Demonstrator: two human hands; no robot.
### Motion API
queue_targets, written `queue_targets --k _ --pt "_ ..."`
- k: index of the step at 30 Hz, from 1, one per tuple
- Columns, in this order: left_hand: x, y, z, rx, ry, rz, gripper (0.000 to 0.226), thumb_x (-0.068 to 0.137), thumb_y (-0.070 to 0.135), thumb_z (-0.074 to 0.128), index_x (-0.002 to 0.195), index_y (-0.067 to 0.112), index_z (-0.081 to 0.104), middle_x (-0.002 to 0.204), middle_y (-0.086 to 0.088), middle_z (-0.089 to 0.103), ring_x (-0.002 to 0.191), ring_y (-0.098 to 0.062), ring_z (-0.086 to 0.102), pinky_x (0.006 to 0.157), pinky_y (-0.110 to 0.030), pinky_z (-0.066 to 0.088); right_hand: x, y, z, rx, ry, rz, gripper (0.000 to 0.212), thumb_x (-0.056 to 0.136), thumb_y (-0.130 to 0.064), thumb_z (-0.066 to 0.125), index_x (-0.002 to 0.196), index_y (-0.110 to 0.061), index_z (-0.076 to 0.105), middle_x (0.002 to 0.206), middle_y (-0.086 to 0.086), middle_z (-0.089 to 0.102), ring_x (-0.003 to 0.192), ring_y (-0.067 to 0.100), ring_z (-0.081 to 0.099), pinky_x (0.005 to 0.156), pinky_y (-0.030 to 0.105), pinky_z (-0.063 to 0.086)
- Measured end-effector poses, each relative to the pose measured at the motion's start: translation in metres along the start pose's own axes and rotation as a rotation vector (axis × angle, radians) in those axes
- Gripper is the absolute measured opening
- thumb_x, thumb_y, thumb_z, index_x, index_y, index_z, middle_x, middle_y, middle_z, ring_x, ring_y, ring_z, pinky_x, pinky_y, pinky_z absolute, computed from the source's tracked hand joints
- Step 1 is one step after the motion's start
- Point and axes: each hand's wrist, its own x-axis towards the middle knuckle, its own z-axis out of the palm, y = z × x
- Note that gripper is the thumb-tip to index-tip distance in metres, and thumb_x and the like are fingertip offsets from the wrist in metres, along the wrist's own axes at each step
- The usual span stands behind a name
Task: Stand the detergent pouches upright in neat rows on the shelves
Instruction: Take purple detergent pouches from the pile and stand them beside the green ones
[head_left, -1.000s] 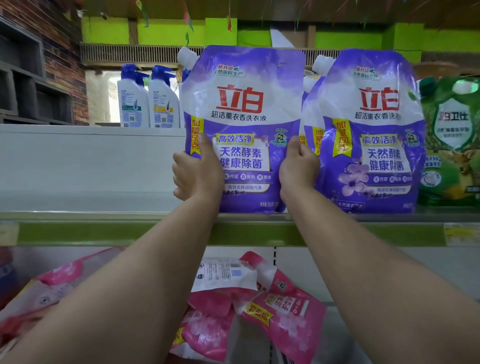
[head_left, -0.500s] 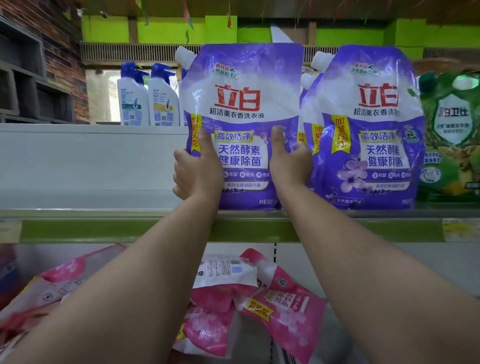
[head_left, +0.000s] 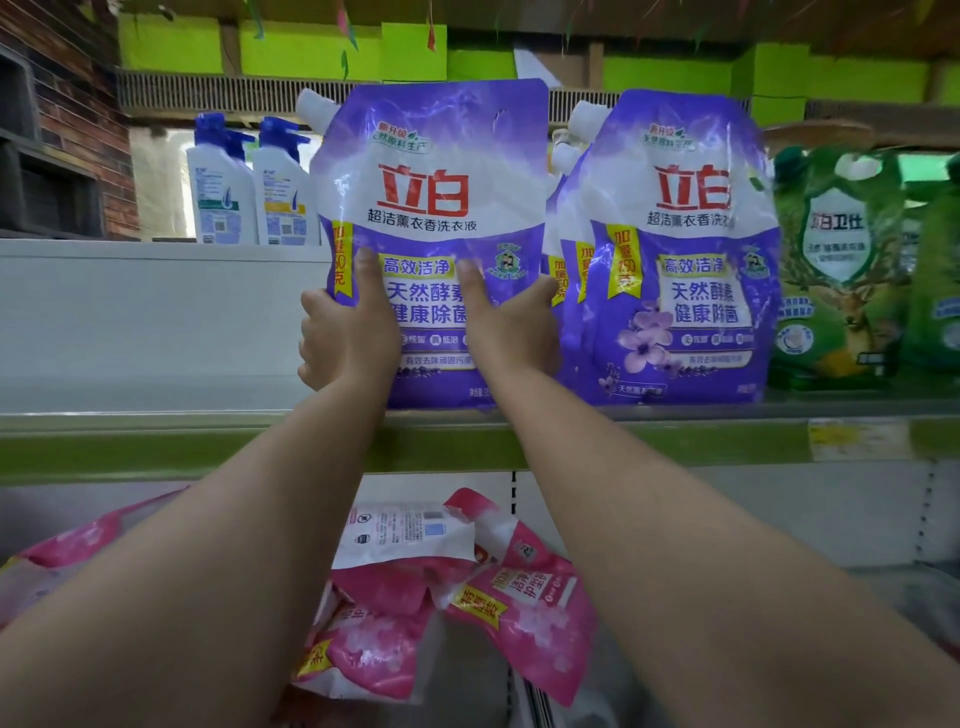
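Note:
A purple and white detergent pouch (head_left: 431, 208) stands upright at the front of the upper shelf (head_left: 675, 441). My left hand (head_left: 345, 338) grips its left edge, thumb on the front. My right hand (head_left: 511, 327) holds its lower right side, thumb pressed on the label. To the right stands a second purple pouch (head_left: 680, 249), upright, with more of the same kind behind it. Several pink pouches (head_left: 457, 597) lie flat in a heap on the lower shelf, below my arms.
Green pouches (head_left: 841, 260) stand at the right end of the upper shelf. Two white and blue bottles (head_left: 249, 192) stand at the back left. The shelf's left part (head_left: 130, 322) holds nothing. A brick wall is at the far left.
My right hand slid left across the pouch's front, its thumb now nearer the middle of the label. The pouch shifted slightly left and stands squarer. The left hand kept its grip.

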Motion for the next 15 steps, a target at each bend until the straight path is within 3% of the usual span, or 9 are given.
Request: queue_targets --k 2,5,9,12,15 --pt "-0.001 0.0 0.0 0.001 0.002 0.001 0.06 0.081 0.079 0.03 0.103 0.025 0.039 0.112 -0.002 0.061 0.102 -0.024 0.06 0.097 -0.049 0.044 0.0 0.002 0.002 0.037 -0.02 0.019 0.064 0.083 -0.066 0.05 0.12 -0.017 0.033 0.119 0.0 0.058 0.08 0.012 0.051 0.048 0.016 0.029" --pt "-0.002 0.001 -0.001 0.001 0.015 0.0 0.058 0.082 0.077 0.031 0.102 0.024 0.04 0.111 -0.001 0.061 0.101 -0.023 0.06 0.097 -0.048 0.044 0.001 0.006 0.003 0.104 -0.044 0.05 0.058 0.082 -0.064 0.054 0.112 -0.02 0.032 0.112 -0.002 0.058 0.078 0.012 0.057 0.05 0.015 0.04" --pt "-0.002 0.0 -0.001 0.012 0.033 0.007 0.061 0.081 0.079 0.032 0.103 0.023 0.042 0.112 -0.002 0.061 0.103 -0.023 0.06 0.095 -0.048 0.046 0.001 0.006 0.002 0.132 -0.047 0.063 0.06 0.082 -0.061 0.057 0.116 -0.017 0.036 0.11 -0.003 0.058 0.08 0.011 0.057 0.052 0.015 0.04" --pt "-0.005 0.001 -0.002 0.064 0.075 0.031 0.061 0.086 0.072 0.034 0.112 0.018 0.047 0.118 -0.005 0.058 0.109 -0.024 0.056 0.099 -0.048 0.043 -0.001 0.007 0.003 0.131 -0.024 0.067 0.062 0.081 -0.059 0.059 0.118 -0.015 0.037 0.117 0.0 0.058 0.094 0.018 0.062 0.07 0.027 0.053" --pt "-0.013 0.004 -0.003 0.117 0.114 0.087 0.059 0.091 0.064 0.037 0.121 0.015 0.048 0.124 -0.005 0.055 0.115 -0.024 0.052 0.103 -0.045 0.037 -0.001 0.008 0.004 0.111 -0.015 0.043 0.061 0.082 -0.055 0.062 0.119 -0.014 0.037 0.122 0.002 0.056 0.106 0.023 0.06 0.083 0.031 0.049"
